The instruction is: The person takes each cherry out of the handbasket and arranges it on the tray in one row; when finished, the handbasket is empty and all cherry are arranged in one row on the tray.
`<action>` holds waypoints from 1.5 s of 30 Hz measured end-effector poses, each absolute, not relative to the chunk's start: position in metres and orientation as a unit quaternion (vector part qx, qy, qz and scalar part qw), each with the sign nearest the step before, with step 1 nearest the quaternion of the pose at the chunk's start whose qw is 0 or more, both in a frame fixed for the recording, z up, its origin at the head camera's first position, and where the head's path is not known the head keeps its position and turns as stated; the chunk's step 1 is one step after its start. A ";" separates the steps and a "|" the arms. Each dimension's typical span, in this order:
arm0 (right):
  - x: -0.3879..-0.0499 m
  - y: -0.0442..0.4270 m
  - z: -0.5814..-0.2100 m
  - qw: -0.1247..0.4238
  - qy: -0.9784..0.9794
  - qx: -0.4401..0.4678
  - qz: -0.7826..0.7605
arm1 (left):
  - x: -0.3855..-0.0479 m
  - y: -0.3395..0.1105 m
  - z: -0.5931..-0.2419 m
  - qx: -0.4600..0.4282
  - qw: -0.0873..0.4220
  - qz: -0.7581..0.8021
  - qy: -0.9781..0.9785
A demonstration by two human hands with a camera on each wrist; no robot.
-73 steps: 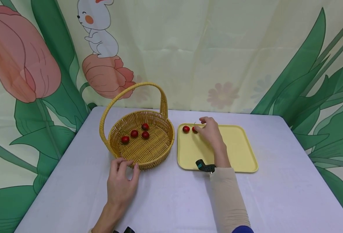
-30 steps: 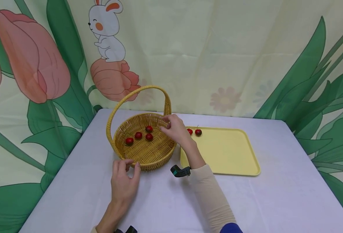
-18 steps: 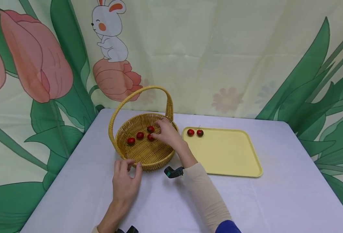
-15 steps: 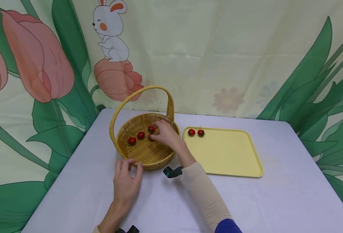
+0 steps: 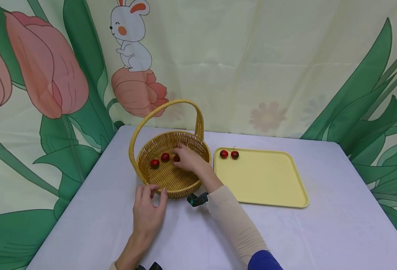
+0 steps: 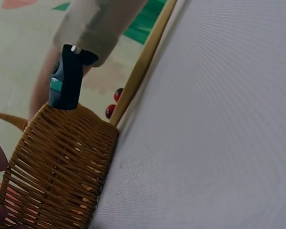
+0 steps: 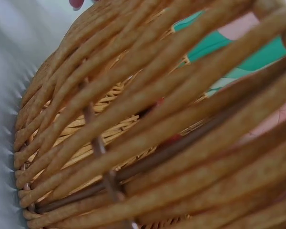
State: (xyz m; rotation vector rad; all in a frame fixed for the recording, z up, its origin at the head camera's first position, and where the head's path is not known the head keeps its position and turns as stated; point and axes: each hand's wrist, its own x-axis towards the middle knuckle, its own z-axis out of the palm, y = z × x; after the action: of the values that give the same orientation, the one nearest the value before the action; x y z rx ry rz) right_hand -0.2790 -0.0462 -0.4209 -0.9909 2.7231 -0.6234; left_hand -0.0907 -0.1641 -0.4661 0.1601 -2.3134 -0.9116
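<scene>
A round wicker basket point(image 5: 171, 178) with a tall arched handle stands on the left half of the table. My left hand point(image 5: 148, 214) holds its near rim, thumb and fingers at the edge. Inside the basket my right hand point(image 5: 191, 161) has its thumb and fingers around a dark red cherry point(image 5: 177, 158), partly covered by them. Left of it lie two more cherries, a nearer cherry point(image 5: 155, 163) and a farther cherry point(image 5: 165, 157); another behind the fingers is mostly hidden. In the right wrist view the basket's woven wall point(image 7: 148, 124) blocks the hand.
Right of the basket lies a yellow tray point(image 5: 262, 180). Two stemmed cherries, a left cherry point(image 5: 223, 154) and a right cherry point(image 5: 235, 155), sit at its far left corner. A printed curtain point(image 5: 218, 75) hangs behind the white table point(image 5: 191, 240).
My right hand has left the cherries on the tray, moved left into the basket and closed on a cherry there. The left hand stays at the basket's rim.
</scene>
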 end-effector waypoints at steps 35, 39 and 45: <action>-0.256 -0.026 -0.401 0.060 0.898 -0.355 -0.252 | -0.088 -0.165 -0.465 0.066 0.318 -0.348 -0.879; -0.253 -0.012 -0.394 0.035 0.897 -0.347 -0.273 | -0.089 -0.165 -0.464 0.069 0.315 -0.352 -0.879; -0.251 0.010 -0.389 -0.025 0.894 -0.346 -0.285 | -0.090 -0.165 -0.465 0.065 0.319 -0.351 -0.878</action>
State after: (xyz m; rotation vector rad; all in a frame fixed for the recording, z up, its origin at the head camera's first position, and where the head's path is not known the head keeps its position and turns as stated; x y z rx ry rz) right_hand -0.2514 0.0103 -0.3893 -1.1032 2.8527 -0.9085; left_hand -0.0895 -0.1653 -0.4647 0.1717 -2.3090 -0.9224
